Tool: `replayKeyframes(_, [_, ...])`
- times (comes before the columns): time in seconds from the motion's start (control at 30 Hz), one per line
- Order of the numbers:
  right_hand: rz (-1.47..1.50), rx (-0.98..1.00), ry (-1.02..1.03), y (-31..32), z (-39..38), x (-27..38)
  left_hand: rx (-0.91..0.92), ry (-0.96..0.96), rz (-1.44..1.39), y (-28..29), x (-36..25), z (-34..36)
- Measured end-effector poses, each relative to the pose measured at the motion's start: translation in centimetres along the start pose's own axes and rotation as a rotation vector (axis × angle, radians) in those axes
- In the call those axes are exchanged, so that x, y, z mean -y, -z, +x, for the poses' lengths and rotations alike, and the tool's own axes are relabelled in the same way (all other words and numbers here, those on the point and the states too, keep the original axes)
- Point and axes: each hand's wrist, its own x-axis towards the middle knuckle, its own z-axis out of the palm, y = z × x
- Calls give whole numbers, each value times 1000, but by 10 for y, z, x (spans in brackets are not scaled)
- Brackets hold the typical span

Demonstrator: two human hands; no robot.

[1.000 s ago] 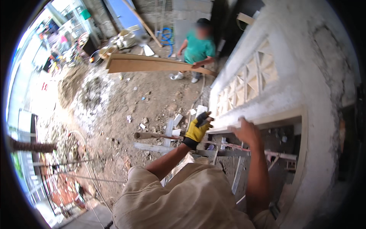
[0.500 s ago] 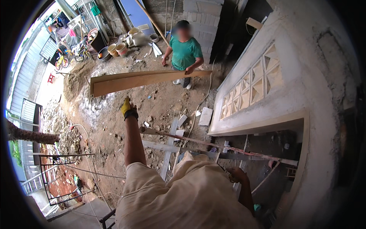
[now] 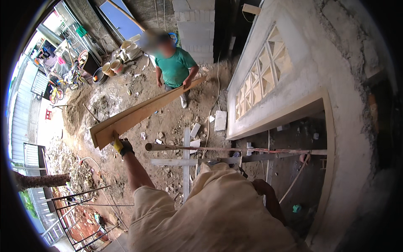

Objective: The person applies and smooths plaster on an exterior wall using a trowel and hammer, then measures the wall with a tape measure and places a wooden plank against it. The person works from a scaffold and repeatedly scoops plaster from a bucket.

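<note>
My left hand, in a yellow and black glove, reaches out and grips the lower edge of a pair of long thin wooden boards near their left end. The boards overlap and slope up to the right. At their far end, a person in a green shirt holds them with one hand. My right hand is down beside my body at the right, close to a scaffold pole. Its fingers are in shadow and partly hidden, so its grip does not show.
A flat metal bar crosses another below me. Rubble and pale blocks lie on the dirt. To the right stands a wall with a vent-block panel and an opening. Buckets sit at the back left; a black metal frame is at lower left.
My left hand has met the boards and taken hold of their near end. That end has come down toward me, and the boards now slope more steeply. The view has shifted.
</note>
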Motion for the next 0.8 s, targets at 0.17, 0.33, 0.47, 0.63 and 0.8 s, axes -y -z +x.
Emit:
replayKeyframes(0.17, [-13,100,-161,8,8,1,346,-106,27,1,-7,-39])
replayKeyframes(0.33, [250,-50,-376,49,23,81,312,-266,278,-51,-24,-106])
replayKeyframes(0.47, [210,-196,-105,76,56,136,385,-422,200,-119,-45,-167])
replayKeyframes(0.63, [-3,-516,331,125,98,247,587,-1084,308,-227,-92,-265])
replayKeyframes(0.8, [-209,-801,565,176,98,430,472,-1411,2,-321,-125,-344])
